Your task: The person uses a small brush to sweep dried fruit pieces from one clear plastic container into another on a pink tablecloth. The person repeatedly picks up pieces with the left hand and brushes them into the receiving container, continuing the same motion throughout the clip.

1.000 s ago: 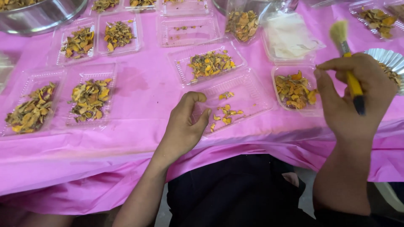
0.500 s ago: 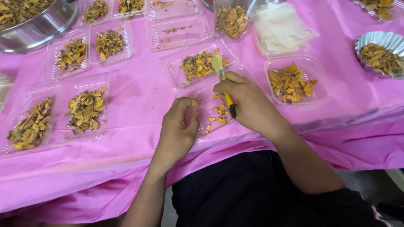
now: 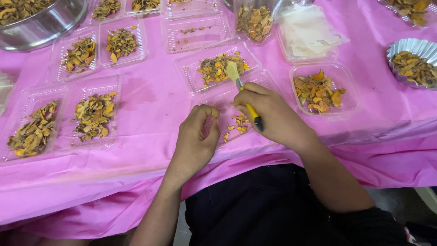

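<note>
My right hand [image 3: 268,114] grips a small yellow-handled brush [image 3: 241,89] with pale bristles that point up over a clear plastic tray [image 3: 268,82]. That tray lies near the table's front edge and holds a few orange dried slices [image 3: 238,122]. My left hand [image 3: 198,136] rests curled on the tray's left end, fingers closed against its edge. Just behind lies another clear tray with yellow-brown dried slices [image 3: 218,67].
Several more clear trays of dried slices lie on the pink tablecloth [image 3: 150,100]: two at the left [image 3: 93,114], others at the back, one at the right [image 3: 318,91]. A steel bowl [image 3: 41,23] stands back left, a foil cup [image 3: 414,61] at the right.
My right hand came in from the right with the brush and now holds it over the front tray. The left hand has stayed on the tray's left end.
</note>
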